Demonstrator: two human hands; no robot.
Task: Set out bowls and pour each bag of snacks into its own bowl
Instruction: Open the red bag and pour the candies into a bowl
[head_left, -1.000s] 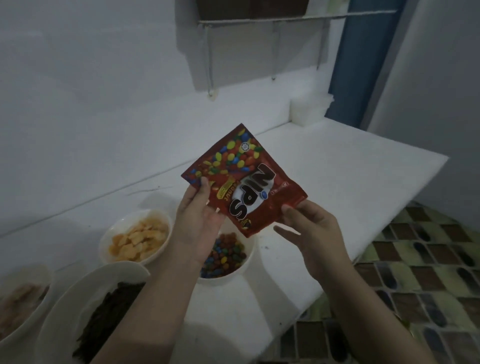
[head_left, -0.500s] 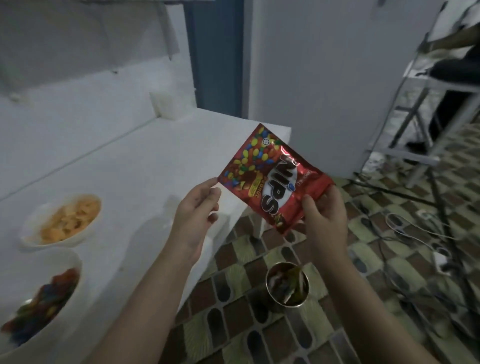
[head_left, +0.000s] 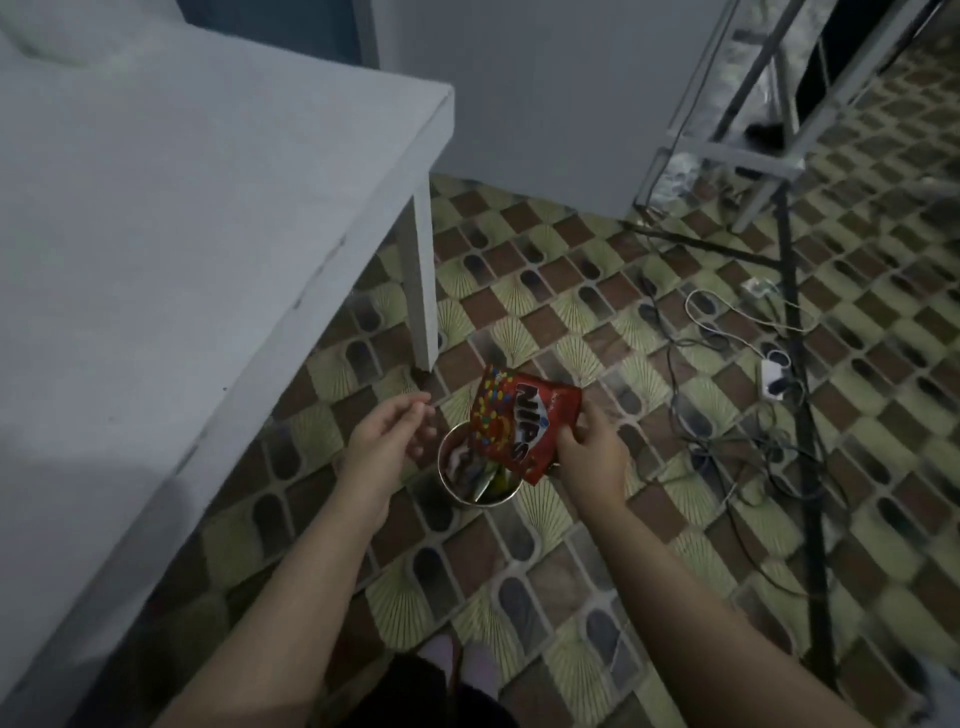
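While pinching bag, right hand lowered

bag: "NIPS" in black letters edged white, across the red front
smaller print on bag: too blurred to read

The metal container stands on the tiled floor, near the white table leg. The table edge bounds the left side. Crumpled wrappers occupy the container's interior. The right side is open floor up to the tangled cables and the dark stand pole.
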